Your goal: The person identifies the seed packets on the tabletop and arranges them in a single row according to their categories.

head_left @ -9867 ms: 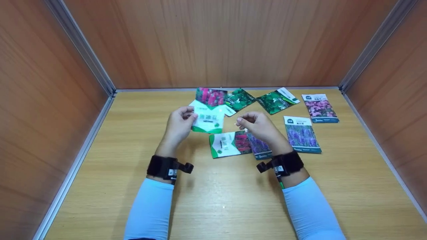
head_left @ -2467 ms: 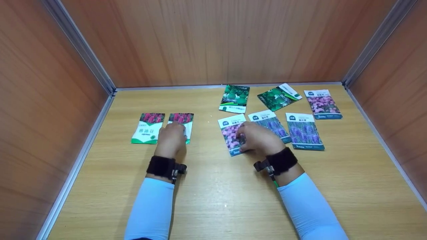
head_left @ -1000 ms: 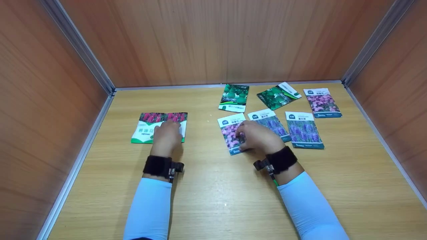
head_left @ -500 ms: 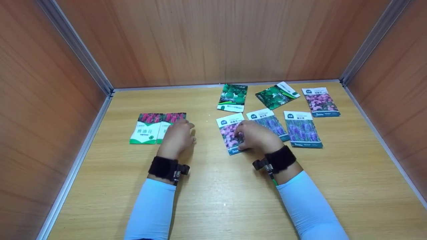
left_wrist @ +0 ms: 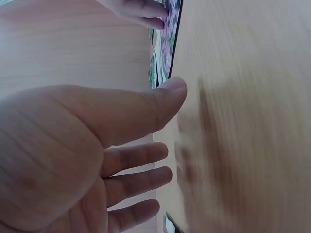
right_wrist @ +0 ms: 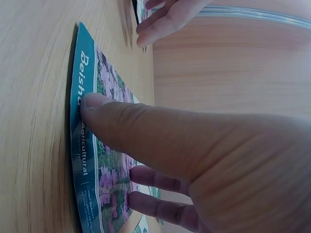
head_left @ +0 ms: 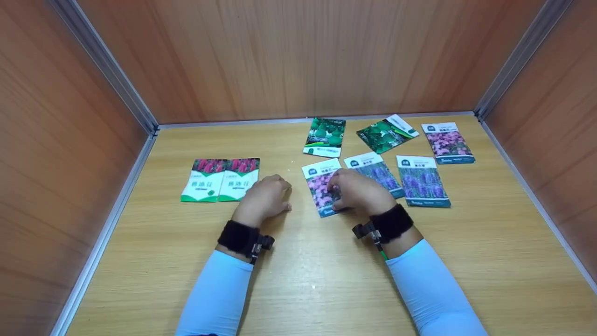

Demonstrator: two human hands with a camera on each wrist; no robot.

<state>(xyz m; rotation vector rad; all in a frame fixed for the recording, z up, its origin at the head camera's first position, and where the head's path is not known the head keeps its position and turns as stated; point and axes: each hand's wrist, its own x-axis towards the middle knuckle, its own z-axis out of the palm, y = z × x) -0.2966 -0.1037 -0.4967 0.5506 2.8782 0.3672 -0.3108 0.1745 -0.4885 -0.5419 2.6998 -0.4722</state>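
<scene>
Head view: wood back wall at 12 o'clock, left wall at 9, right wall at 3, wood-grain surface between. Blue left sleeve at 7, right sleeve between 4 and 5.

Left hand: holds nothing, fingers loose and fairly straight, apart from all packets; left wrist view agrees. Right hand: relaxed, resting on the near pink-flower packet, thumb on its teal band, fingertips on the flower picture, no grip around it.

That packet lies flat near centre, tilted, top toward 11. Clock from it: left hand at 9; beyond, also 9, two red-flower packets side by side, edges meeting. Upright green packet at 12, tilted green packet between 1 and 2, far pink-flower packet past 2. Tilted lavender packet just beside, between 2 and 3; straighter lavender packet at 3.

Black bands on both wrists, left band and right band, each with a small camera on the inner side.
</scene>
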